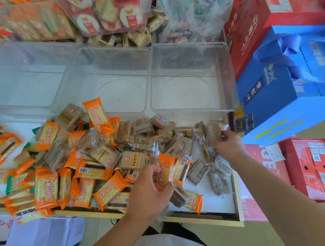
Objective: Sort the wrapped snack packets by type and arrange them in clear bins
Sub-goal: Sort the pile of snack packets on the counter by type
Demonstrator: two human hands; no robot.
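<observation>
**Light:** bright, even and soft; its direction cannot be told.

**Shadows:** faint and short, under the snack packets on the white tabletop and beneath the left hand.

**Glare:** milky sheen on the walls of the clear bins; white highlights on the plastic bag and on the wrappers.

**Colour:** saturated; blue box and red boxes vivid.

**Focus:** centre fairly sharp, including the orange packet that the left hand grips. The right hand and the clear-wrapped packet it pinches are slightly soft. Goods along the top are smeared.

**Distortion:** wide-angle bowing; the tabletop's front edge curves, the boxes at right lean, and the right forearm stretches toward the lower corner.
</observation>
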